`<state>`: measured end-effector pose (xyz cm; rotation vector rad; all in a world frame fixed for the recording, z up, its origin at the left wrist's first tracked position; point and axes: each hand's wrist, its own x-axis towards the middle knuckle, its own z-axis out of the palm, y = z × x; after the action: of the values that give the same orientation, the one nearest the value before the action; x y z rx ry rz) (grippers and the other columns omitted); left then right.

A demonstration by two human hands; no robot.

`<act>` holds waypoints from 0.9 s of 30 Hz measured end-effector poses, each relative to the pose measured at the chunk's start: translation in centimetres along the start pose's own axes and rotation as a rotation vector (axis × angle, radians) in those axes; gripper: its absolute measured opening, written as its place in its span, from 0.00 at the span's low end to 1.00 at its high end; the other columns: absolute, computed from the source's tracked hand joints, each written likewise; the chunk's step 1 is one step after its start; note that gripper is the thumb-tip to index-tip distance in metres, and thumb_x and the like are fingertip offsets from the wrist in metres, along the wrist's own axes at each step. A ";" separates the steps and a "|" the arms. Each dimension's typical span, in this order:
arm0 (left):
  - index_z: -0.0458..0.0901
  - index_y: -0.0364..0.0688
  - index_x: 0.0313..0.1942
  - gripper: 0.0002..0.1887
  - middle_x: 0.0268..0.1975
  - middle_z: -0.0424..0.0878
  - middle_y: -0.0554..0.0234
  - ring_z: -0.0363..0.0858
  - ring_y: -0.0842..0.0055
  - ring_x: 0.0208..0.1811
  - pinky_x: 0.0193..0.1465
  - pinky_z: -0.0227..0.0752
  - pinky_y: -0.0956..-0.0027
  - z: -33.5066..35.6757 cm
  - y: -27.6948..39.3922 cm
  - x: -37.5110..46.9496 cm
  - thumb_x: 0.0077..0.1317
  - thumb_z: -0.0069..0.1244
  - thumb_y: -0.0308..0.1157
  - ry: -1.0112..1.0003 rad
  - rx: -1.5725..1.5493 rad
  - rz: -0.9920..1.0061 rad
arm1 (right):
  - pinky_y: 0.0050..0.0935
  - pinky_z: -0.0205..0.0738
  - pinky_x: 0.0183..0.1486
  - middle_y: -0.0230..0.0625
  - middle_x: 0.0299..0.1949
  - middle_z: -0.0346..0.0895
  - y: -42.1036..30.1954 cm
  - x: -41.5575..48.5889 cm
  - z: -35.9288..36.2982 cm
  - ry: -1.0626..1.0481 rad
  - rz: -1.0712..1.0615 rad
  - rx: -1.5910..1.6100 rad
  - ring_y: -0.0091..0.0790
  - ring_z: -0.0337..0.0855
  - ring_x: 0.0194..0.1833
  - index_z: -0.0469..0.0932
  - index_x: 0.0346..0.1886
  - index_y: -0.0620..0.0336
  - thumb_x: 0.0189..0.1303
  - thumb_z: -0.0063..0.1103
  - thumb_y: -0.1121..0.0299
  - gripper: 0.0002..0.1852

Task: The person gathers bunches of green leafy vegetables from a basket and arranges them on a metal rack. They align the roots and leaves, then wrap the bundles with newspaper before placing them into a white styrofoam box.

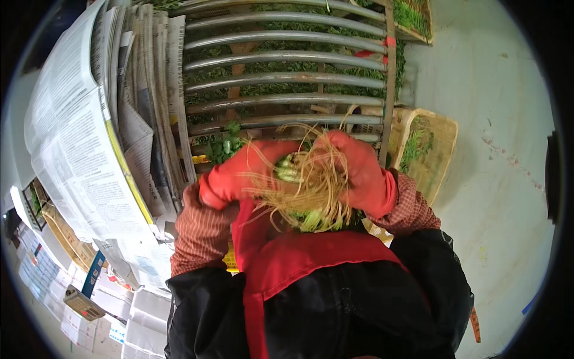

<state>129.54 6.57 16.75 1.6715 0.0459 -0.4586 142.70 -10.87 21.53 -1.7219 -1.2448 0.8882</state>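
Note:
Both of my hands wear red-orange gloves. My left hand and my right hand close around the two sides of a bunch of leafy greens with long stringy tan roots. The root ends face up toward me, and pale green stem bases show between and below them. A sprig of green leaves sticks out beyond my left hand; whether it belongs to the same bunch, I cannot tell. The bunch is held just in front of my red apron, near the close end of a metal-tube rack. My gloves partly hide the stems.
Green leafy vegetables show between and beneath the rack's tubes. A thick stack of newspapers stands along the left side. At right, a worn plastic crate sits on the floor. White boxes and a display unit are lower left.

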 end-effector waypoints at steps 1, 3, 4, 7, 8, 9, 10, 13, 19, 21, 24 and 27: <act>0.73 0.33 0.51 0.33 0.48 0.77 0.38 0.77 0.50 0.48 0.48 0.71 0.59 0.5 -0.1 -0.5 0.49 0.62 0.45 0.042 0.031 0.044 | 0.32 0.74 0.35 0.39 0.37 0.75 -0.6 0.1 -0.1 -0.013 0.029 -0.027 0.42 0.79 0.35 0.78 0.37 0.60 0.47 0.63 0.62 0.16; 0.73 0.32 0.51 0.34 0.48 0.76 0.37 0.77 0.49 0.47 0.47 0.72 0.58 0.9 -0.6 -0.8 0.48 0.63 0.45 0.085 0.050 0.123 | 0.32 0.72 0.34 0.38 0.38 0.74 -0.6 0.2 -0.2 -0.025 -0.013 0.018 0.43 0.77 0.34 0.78 0.38 0.59 0.45 0.62 0.63 0.16; 0.72 0.32 0.52 0.34 0.48 0.76 0.37 0.77 0.49 0.47 0.47 0.72 0.58 0.9 -0.9 -0.9 0.48 0.63 0.44 0.085 0.039 0.157 | 0.32 0.72 0.34 0.38 0.38 0.74 -0.4 0.2 -0.1 -0.007 -0.049 0.023 0.43 0.77 0.35 0.78 0.38 0.59 0.45 0.62 0.63 0.16; 0.67 0.33 0.57 0.37 0.53 0.74 0.42 0.74 0.57 0.54 0.56 0.68 0.63 -0.1 -1.2 -0.4 0.52 0.61 0.46 -0.021 -0.321 0.133 | 0.34 0.72 0.35 0.38 0.39 0.73 0.4 0.0 0.5 0.033 -0.070 0.021 0.43 0.77 0.35 0.77 0.39 0.58 0.44 0.63 0.63 0.17; 0.66 0.33 0.59 0.37 0.55 0.73 0.43 0.73 0.60 0.56 0.58 0.66 0.65 -0.5 -0.9 0.1 0.54 0.59 0.47 -0.019 -0.542 0.126 | 0.34 0.72 0.35 0.38 0.40 0.73 0.7 0.1 0.5 0.051 -0.072 0.037 0.43 0.77 0.36 0.77 0.40 0.58 0.44 0.63 0.63 0.17; 0.64 0.34 0.60 0.37 0.57 0.71 0.45 0.71 0.62 0.59 0.60 0.64 0.66 -1.0 -0.6 0.7 0.56 0.58 0.47 -0.018 -0.760 0.117 | 0.34 0.73 0.36 0.38 0.40 0.73 0.9 0.3 0.5 0.072 -0.077 0.053 0.43 0.77 0.37 0.77 0.40 0.58 0.44 0.63 0.64 0.18; 0.62 0.36 0.63 0.35 0.61 0.67 0.50 0.67 0.70 0.61 0.63 0.60 0.69 -0.9 -1.4 1.5 0.62 0.53 0.47 -0.031 -0.939 0.180 | 0.34 0.73 0.39 0.39 0.41 0.73 1.2 0.6 0.6 0.084 -0.082 0.083 0.44 0.78 0.38 0.77 0.41 0.59 0.44 0.64 0.65 0.18; 0.56 0.35 0.65 0.38 0.60 0.70 0.57 0.69 0.74 0.59 0.63 0.60 0.70 -1.5 -0.3 3.3 0.60 0.56 0.41 -0.031 -0.584 0.074 | 0.34 0.73 0.41 0.39 0.42 0.73 1.9 1.0 1.5 0.117 -0.101 0.032 0.45 0.78 0.39 0.77 0.43 0.58 0.45 0.63 0.67 0.18; 0.68 0.35 0.58 0.27 0.55 0.75 0.57 0.74 0.73 0.54 0.60 0.66 0.70 -0.9 -7.9 4.8 0.63 0.53 0.38 -0.170 -0.859 0.174 | 0.33 0.72 0.44 0.39 0.43 0.74 1.5 1.9 0.1 0.159 0.054 -0.076 0.45 0.77 0.41 0.75 0.47 0.59 0.43 0.64 0.72 0.22; 0.68 0.36 0.58 0.21 0.56 0.75 0.57 0.76 0.74 0.52 0.56 0.70 0.72 -0.5 -9.0 4.5 0.66 0.47 0.31 -0.067 -0.895 0.137 | 0.28 0.71 0.48 0.36 0.44 0.76 2.3 2.0 0.1 0.173 0.004 -0.237 0.35 0.78 0.44 0.75 0.48 0.61 0.49 0.66 0.70 0.21; 0.72 0.38 0.55 0.18 0.53 0.76 0.62 0.75 0.77 0.50 0.55 0.69 0.72 -0.4 -8.9 4.0 0.66 0.47 0.33 -0.013 -0.964 0.121 | 0.30 0.72 0.51 0.40 0.50 0.74 1.9 3.0 0.5 0.314 -0.009 -0.230 0.41 0.77 0.49 0.75 0.51 0.60 0.46 0.66 0.71 0.24; 0.75 0.39 0.52 0.17 0.50 0.78 0.66 0.74 0.80 0.47 0.53 0.68 0.72 0.0 -7.2 2.8 0.66 0.46 0.35 0.001 -1.018 0.073 | 0.30 0.70 0.55 0.42 0.53 0.74 0.9 4.4 1.2 0.197 -0.025 -0.092 0.38 0.76 0.53 0.74 0.52 0.62 0.46 0.68 0.70 0.26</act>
<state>129.97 7.05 9.07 0.6690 0.1856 -0.2927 143.18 -6.57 19.89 -1.8141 -1.1885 0.6380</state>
